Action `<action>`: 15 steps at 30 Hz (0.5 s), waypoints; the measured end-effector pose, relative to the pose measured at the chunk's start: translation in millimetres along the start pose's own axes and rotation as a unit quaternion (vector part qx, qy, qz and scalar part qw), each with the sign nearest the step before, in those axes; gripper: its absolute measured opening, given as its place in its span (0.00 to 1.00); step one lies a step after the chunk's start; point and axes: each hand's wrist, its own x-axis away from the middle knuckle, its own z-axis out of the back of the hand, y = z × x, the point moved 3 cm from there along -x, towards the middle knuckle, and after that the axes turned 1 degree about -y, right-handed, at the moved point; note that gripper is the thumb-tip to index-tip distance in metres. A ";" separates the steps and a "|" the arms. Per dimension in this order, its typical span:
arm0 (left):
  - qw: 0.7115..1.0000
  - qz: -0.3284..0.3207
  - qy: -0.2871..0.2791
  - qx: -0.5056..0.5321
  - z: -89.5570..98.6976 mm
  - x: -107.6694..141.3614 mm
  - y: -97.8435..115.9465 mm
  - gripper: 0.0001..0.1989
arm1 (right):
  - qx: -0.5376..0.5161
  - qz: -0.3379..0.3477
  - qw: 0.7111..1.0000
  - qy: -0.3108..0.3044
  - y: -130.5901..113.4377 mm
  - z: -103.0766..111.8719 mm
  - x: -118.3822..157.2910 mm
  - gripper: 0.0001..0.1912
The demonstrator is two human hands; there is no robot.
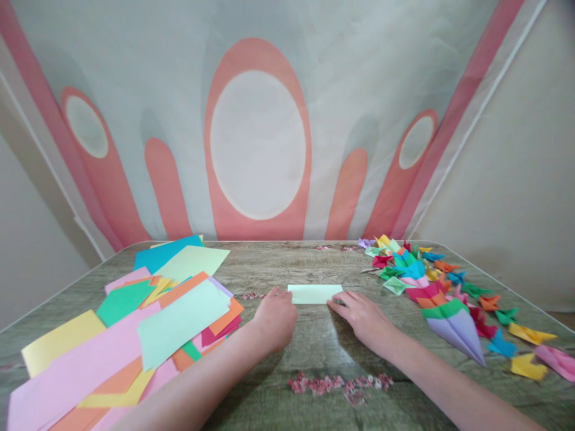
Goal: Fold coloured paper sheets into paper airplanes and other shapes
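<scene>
On the table, left hand and right hand hold opposite ends of a pale paper strip.

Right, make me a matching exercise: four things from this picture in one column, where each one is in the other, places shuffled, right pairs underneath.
Things
1. Pale green paper strip
2. Loose coloured sheets
3. Folded paper shapes
4. Large white oval

Places
A. On the right side of the table
B. On the backdrop behind the table
C. Between the left hand and the right hand
D. Spread in an overlapping pile on the left side of the table

Right pairs: 1-C, 2-D, 3-A, 4-B
</scene>
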 end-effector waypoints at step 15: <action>0.999 -0.016 -0.010 -0.029 2.5 -1.0 0.8 0.13 | -0.017 -0.059 0.998 0.006 24.7 0.1 3.5 0.12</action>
